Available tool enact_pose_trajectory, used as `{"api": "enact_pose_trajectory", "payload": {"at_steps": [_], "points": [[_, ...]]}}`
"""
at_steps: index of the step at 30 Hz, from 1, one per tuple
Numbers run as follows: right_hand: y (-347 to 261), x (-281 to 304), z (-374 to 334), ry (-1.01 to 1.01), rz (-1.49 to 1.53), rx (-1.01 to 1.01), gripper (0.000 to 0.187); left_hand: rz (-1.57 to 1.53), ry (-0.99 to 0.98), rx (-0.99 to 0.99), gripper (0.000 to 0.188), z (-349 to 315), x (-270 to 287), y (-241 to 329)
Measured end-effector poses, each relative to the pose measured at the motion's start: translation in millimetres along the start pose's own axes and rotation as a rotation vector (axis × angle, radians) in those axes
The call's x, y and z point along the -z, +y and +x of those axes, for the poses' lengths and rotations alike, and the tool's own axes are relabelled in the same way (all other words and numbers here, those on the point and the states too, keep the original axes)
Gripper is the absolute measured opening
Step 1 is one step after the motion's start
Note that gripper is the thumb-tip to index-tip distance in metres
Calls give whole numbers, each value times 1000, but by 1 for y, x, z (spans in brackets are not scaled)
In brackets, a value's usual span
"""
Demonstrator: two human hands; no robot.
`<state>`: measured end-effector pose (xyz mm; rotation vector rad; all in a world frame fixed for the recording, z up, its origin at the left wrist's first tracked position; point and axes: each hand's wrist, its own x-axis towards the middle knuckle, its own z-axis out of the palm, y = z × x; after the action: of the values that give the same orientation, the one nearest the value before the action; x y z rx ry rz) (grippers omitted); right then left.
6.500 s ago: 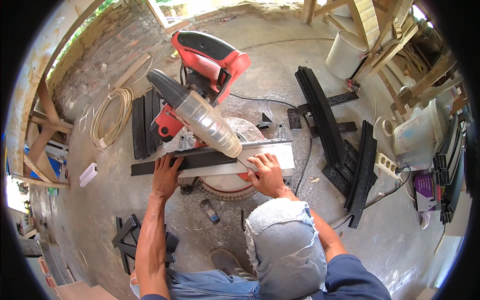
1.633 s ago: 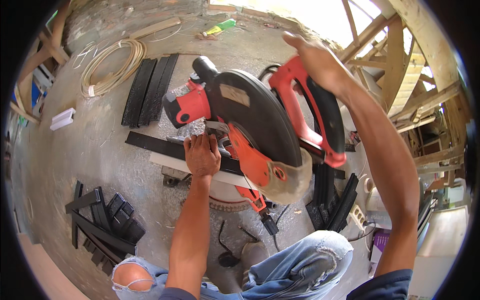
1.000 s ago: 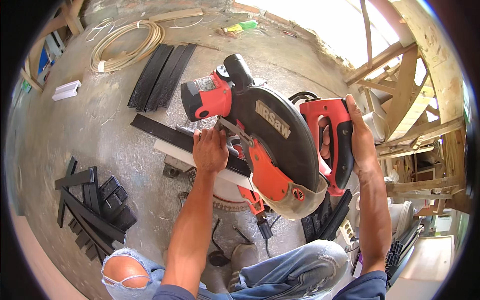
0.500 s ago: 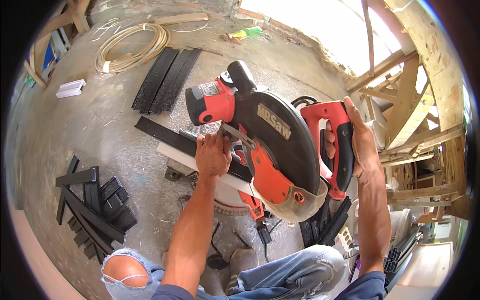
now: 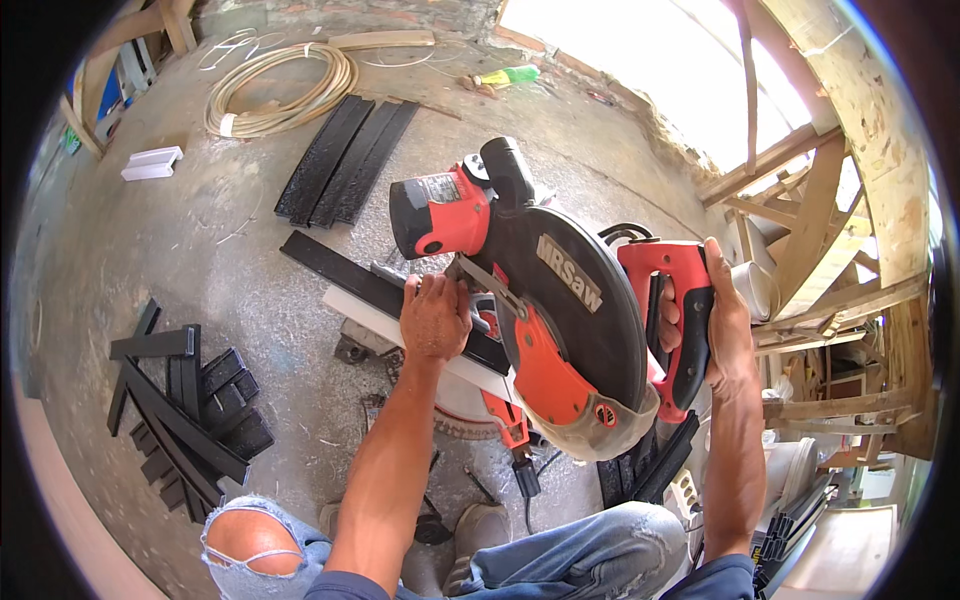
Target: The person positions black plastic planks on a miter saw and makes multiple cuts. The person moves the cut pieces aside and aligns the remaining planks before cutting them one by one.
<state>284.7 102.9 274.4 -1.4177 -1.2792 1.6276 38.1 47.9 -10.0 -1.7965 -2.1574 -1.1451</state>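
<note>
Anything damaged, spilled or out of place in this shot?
The jeans are torn open at the left knee, baring skin. Black offcuts lie jumbled crosswise on the floor, untidy next to the side-by-side strips farther off. No spill stands out.

Wide fisheye view from head height, downward onto the saw (image 5: 555,325)

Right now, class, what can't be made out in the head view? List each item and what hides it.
All in the head view:
Strip, right end: behind the guard.
Left hand, fingertips: mostly hidden by the hand itself.
Right hand, part of its fingers: behind the handle.
Left sleeve: cut off by the lower edge.
</note>
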Motion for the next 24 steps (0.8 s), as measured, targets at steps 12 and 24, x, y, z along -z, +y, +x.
{"api": "enact_pose_trajectory", "payload": {"at_steps": [12,24], "points": [[8,-4,-9,52,-15,42,68,25,-45,16,21,0,1,1],[22,-2,-19,131,-47,116,67,-29,-36,36,23,3,3,5]]}}
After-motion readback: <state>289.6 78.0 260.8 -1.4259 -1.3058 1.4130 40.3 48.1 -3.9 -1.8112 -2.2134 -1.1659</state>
